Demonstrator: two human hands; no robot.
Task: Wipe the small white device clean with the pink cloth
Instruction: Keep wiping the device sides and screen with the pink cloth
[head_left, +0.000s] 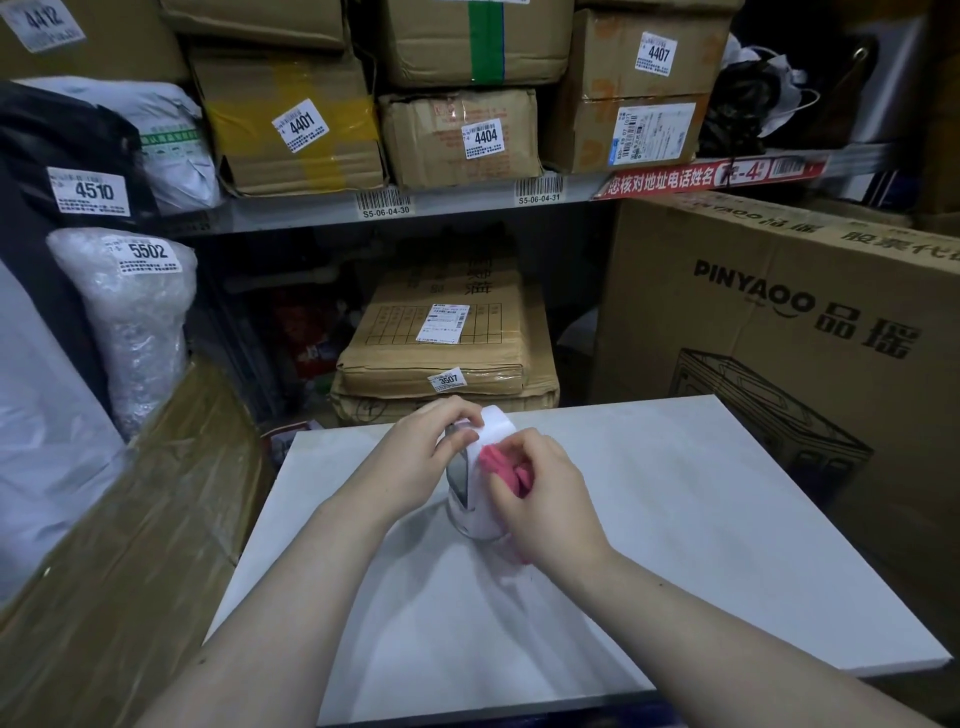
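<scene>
The small white device stands upright on the white table, a grey panel on its left face. My left hand grips its top from the left, fingers curled over the upper edge. My right hand holds the bunched pink cloth and presses it against the device's right side. The device's right face and part of the cloth are hidden under my right hand.
A large PINYAOO cardboard box stands right of the table. Wrapped parcels and a brown box crowd the left side. Behind the table, stacked cartons sit under a shelf loaded with labelled boxes.
</scene>
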